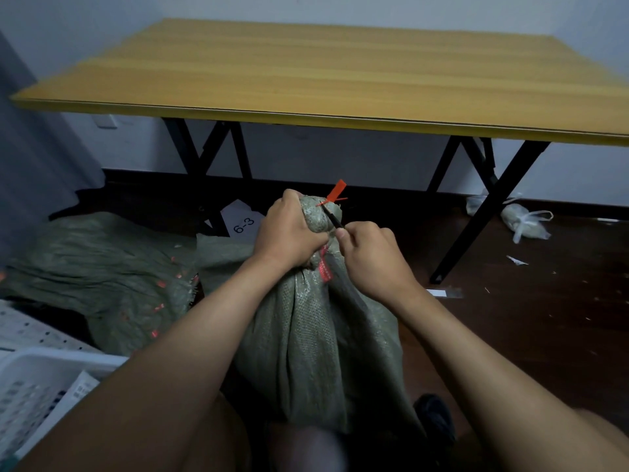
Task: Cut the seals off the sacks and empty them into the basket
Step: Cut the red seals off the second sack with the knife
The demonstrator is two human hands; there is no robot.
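Grey-green woven sack [316, 338] stands upright on the dark floor [531, 321] between the person's knees, long axis vertical, gathered neck pointing up and slightly away from the camera. Red seal [335, 193] is cinched round the neck near its top; its flat tab sticks up and to the right. A second red tag [325, 267] hangs down the sack just below the neck.

Left hand [289, 233]: fingers curled tight round the bunched neck, gripping it just under the seal. Right hand [369, 253]: fingers closed on the handle of a thin dark cutting tool [333, 218]; tool slants up and left, its tip at the seal's strap. Whether the tip touches the strap cannot be told.

Left of the sack, emptied sacks [102, 267] of the same cloth lie slumped on the floor, scattered with small red seal pieces. White perforated basket [58, 361] sits at lower left, holding printed paper. A white card marked "6-3" [243, 222] lies behind the sack. Yellow wood-grain worktop [323, 76] on black folding legs stands beyond; a tied clear plastic bag [520, 218] lies on the floor near its right legs.
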